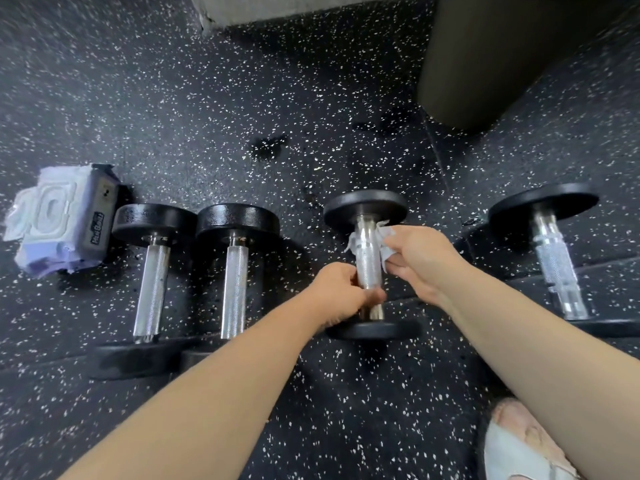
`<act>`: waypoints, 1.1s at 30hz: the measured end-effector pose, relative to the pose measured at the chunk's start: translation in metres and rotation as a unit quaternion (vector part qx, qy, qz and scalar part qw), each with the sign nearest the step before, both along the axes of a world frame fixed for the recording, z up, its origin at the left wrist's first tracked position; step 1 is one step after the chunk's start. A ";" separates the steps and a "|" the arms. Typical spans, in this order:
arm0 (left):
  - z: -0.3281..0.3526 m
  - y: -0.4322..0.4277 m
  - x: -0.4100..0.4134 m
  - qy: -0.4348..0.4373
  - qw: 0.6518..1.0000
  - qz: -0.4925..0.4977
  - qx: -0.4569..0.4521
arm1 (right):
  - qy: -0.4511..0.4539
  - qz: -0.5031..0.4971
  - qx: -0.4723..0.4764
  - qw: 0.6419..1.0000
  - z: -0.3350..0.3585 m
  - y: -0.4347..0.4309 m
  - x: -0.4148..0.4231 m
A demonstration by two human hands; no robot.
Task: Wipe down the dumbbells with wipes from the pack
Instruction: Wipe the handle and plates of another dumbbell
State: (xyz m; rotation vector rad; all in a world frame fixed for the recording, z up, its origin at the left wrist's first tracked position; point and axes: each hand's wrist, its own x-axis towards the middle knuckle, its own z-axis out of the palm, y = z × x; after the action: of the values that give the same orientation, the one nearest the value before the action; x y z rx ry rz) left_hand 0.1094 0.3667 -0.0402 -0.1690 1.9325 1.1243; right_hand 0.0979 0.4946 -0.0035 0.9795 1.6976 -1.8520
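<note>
Steadying the third dumbbell [367, 258] against rolling, the left hand [337, 292] grips its knurled handle low while the right hand [420, 259] pinches a wet wipe [382, 242] around the upper handle.

Floor [346, 410]: black rubber matting, white-speckled. Landmark: a dark, rounded bulk [512, 53] standing on it. Pale grey block [277, 8] lies left of the bulk, well apart. Darker, wet-looking patch [268, 143] below-left of the bulk. A mat seam [441, 161] runs from the bulk's base.
</note>
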 end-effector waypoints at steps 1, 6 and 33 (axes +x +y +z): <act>0.001 0.000 -0.001 -0.007 1.000 -0.005 0.004 | -0.001 -0.019 -0.026 0.999 -0.003 0.000 -0.002; 0.011 -0.010 0.002 0.076 0.994 -0.042 -0.061 | 0.012 -0.013 -0.077 0.997 -0.009 -0.006 -0.006; 0.008 -0.053 0.009 0.009 0.993 0.119 0.025 | -0.090 0.179 -0.025 0.979 -0.005 -0.023 0.008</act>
State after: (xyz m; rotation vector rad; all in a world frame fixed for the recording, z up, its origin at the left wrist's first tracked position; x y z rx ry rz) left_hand 0.1182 0.3138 -0.0326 -0.3711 1.9342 1.3322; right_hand 0.1062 0.4712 -0.0086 0.7365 1.5887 -1.5182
